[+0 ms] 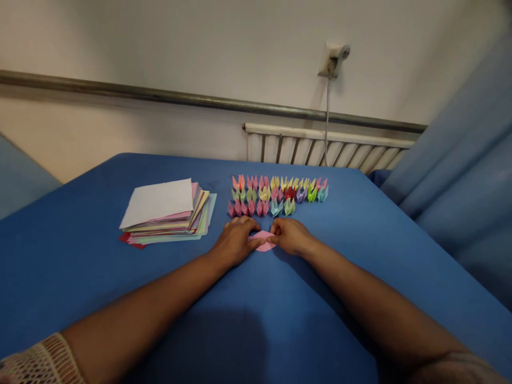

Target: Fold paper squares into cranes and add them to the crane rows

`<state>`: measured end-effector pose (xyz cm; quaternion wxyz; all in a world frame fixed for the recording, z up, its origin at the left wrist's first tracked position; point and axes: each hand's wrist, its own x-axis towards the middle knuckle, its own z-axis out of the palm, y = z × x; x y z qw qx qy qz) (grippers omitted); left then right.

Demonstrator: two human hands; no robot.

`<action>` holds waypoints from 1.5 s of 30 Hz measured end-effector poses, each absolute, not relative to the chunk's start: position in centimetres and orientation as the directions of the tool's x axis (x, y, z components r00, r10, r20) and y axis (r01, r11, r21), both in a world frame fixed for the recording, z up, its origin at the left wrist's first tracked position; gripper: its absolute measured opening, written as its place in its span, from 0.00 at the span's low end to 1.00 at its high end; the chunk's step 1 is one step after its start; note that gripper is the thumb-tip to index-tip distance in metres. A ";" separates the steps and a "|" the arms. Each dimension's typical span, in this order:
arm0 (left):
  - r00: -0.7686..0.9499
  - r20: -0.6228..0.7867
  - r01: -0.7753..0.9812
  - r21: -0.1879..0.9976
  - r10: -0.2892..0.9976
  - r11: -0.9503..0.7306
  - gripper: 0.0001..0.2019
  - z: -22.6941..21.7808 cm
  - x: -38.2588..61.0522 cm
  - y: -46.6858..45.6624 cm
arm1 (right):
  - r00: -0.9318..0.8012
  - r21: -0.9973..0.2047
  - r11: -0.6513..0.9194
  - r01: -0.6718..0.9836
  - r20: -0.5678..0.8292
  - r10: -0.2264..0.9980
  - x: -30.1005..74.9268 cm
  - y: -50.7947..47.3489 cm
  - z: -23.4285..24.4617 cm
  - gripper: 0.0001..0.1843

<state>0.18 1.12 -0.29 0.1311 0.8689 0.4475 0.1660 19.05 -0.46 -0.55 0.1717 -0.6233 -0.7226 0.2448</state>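
Observation:
A small pink folded paper point(264, 245) lies on the blue surface between my hands, diamond-like in outline. My left hand point(239, 238) pinches its left end, thumb on top and fingers curled around the edge. At the paper's right end, my right hand point(293, 235) grips with thumb and bent forefinger. The fingers hide both ends of the paper. Just beyond my hands stand rows of folded paper cranes point(277, 194) in pink, yellow, green, red, purple and blue.
To the left sits a stack of coloured paper point(168, 226) topped by a white sheet point(160, 200). The blue-covered table point(240, 341) meets a wall with a metal rail point(180, 97), a radiator point(328, 136) and a plugged-in cord point(327, 106). A blue curtain point(460, 160) hangs at right.

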 end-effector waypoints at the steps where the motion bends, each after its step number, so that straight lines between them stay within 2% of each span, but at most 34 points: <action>1: 0.534 0.171 0.741 0.377 0.828 -0.556 0.14 -0.3 0.1 1.1 | -0.185 -0.588 0.133 0.798 -0.029 0.982 19.2 -0.5 -0.9 0.06; 5: 0.544 0.180 0.710 0.421 0.820 -0.564 0.11 -0.6 0.0 1.1 | -0.291 -0.641 0.337 0.690 0.181 0.940 19.8 -0.7 -2.3 0.05; 8: 0.573 0.143 0.681 0.464 0.807 -0.566 0.08 -0.5 -0.1 0.9 | -0.358 -0.661 0.419 0.622 0.236 0.903 19.9 -1.0 -2.4 0.04; 11: 0.547 0.112 0.703 0.476 0.829 -0.528 0.08 0.1 -0.2 0.5 | -0.399 -0.573 0.494 0.654 0.294 0.869 19.9 -1.3 -1.9 0.06; 13: 0.527 0.152 0.719 0.444 0.836 -0.534 0.07 0.5 -0.2 0.3 | -0.428 -0.486 0.550 0.679 0.346 0.835 19.9 -1.5 -1.5 0.06; 17: 0.577 0.308 0.721 0.243 0.756 -0.649 0.03 1.4 -0.3 0.3 | -0.495 -0.329 0.643 0.691 0.433 0.753 20.0 -1.7 -0.8 0.08; 19: 0.628 0.331 0.704 0.145 0.705 -0.695 0.05 1.6 -0.3 0.4 | -0.537 -0.239 0.666 0.707 0.432 0.725 19.9 -1.8 -0.5 0.11; 21: 0.662 0.293 0.698 0.096 0.690 -0.710 0.05 1.6 -0.2 0.4 | -0.586 -0.141 0.670 0.728 0.379 0.716 19.6 -2.0 -0.3 0.13; 23: 0.670 0.220 0.702 0.123 0.709 -0.702 0.05 1.5 -0.2 0.3 | -0.619 -0.063 0.664 0.745 0.304 0.724 19.3 -2.3 -0.2 0.13; 25: 0.665 0.156 0.703 0.197 0.730 -0.683 0.05 1.4 -0.4 0.0 | -0.633 -0.031 0.657 0.753 0.239 0.736 18.9 -2.7 -0.2 0.14; 27: 0.671 0.127 0.689 0.255 0.730 -0.678 0.05 1.4 -0.6 -0.5 | -0.631 -0.049 0.652 0.756 0.207 0.747 18.7 -3.0 -0.3 0.13; 32: 0.690 0.132 0.659 0.293 0.712 -0.693 0.04 1.5 -1.2 -0.9 | -0.600 -0.193 0.639 0.744 0.229 0.767 18.8 -3.1 -0.5 0.09; 39: 0.676 0.074 0.625 0.470 0.733 -0.624 0.06 0.8 -1.5 0.7 | -0.512 -0.371 0.580 0.725 0.272 0.815 19.1 -2.3 -1.9 0.08; 42: 0.651 0.072 0.640 0.482 0.755 -0.598 0.06 0.6 -1.5 0.9 | -0.480 -0.392 0.560 0.730 0.289 0.828 19.0 -2.3 -2.2 0.06; 45: 0.627 0.072 0.653 0.494 0.775 -0.574 0.04 0.4 -1.4 0.9 | -0.486 -0.363 0.564 0.742 0.289 0.825 19.0 -2.5 -2.0 0.05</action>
